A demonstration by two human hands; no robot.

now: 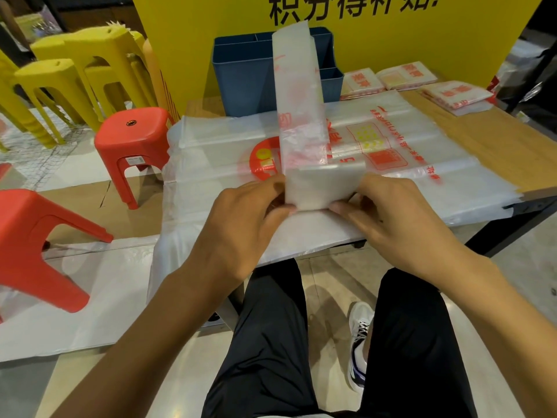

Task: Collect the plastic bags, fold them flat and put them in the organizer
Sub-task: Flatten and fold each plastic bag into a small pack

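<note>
Two hands meet at the near edge of a wooden worktop, folding a plastic bag already reduced to a long strip. The left hand and right hand each pinch a lower corner of the strip's turned-up end, fingers curled round the fold; the rest of the strip stands upright in front of the camera, partly hiding what lies behind it. Beneath the hands a large bag, translucent with red and yellow print, lies spread flat across the worktop and hangs over its near and left edges. At the far side stands a blue organizer with several compartments, backed by a yellow board bearing black characters. Right of the organizer, three folded bags rest at the worktop's far right corner, well apart from the hands. To the left, on the floor, a red stool stands upright and a second one lies tipped over nearer the camera; yellow stools are stacked beyond them. More clear plastic sheeting covers the floor at near left. The person's legs in black shorts and one white sneaker show below the worktop.
</note>
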